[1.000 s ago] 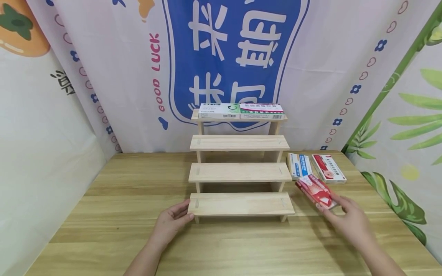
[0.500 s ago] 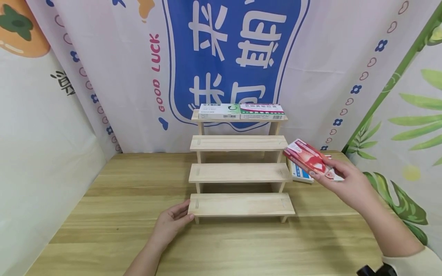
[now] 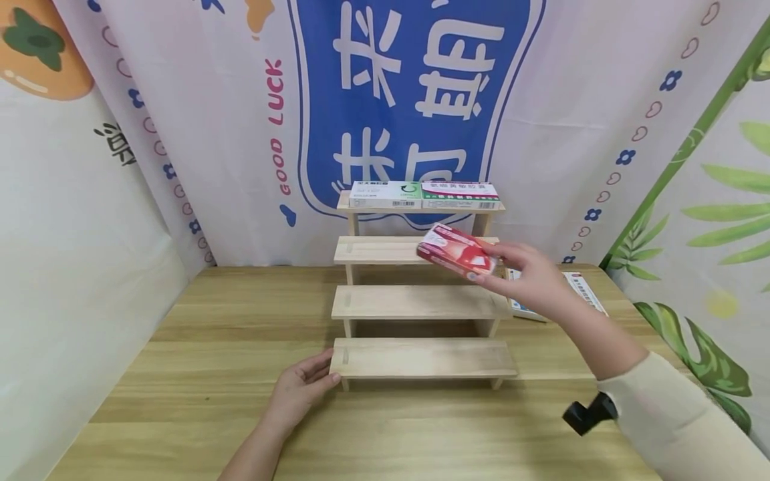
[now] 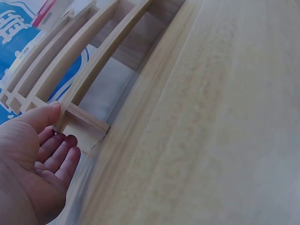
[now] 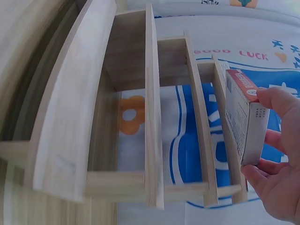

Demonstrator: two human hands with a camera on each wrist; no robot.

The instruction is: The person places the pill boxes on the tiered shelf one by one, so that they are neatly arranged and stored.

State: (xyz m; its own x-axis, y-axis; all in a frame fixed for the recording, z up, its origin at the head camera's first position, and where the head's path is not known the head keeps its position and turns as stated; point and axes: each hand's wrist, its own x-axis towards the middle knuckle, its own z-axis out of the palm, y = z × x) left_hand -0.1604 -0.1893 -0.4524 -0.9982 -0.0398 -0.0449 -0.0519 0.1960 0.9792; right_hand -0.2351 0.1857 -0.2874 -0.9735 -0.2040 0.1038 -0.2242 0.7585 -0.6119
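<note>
My right hand (image 3: 532, 277) holds a red and white medicine box (image 3: 458, 251) by its right end, thumb on the near side. The box is tilted, in front of the second tier from the top of a stepped wooden stand (image 3: 394, 357). In the right wrist view, the box's white back and end (image 5: 253, 136) face the camera. With thumb and fingers, my left hand (image 3: 299, 391) grips the left end of the lowest tier; in the left wrist view the thumb lies on the board's edge, the other fingers curled below it.
Two medicine boxes, one white and green (image 3: 385, 194) and one white, magenta and green (image 3: 460, 195), lie side by side on the top tier. Right of the stand, a white box (image 3: 583, 290) and a partly hidden blue and white box (image 3: 526, 311) lie on the wooden table (image 3: 180, 374).
My right hand has lifted the red medicine box off the pile at the right and carried it left to the stand's upper tiers. My left hand stays in place on the lowest tier.
</note>
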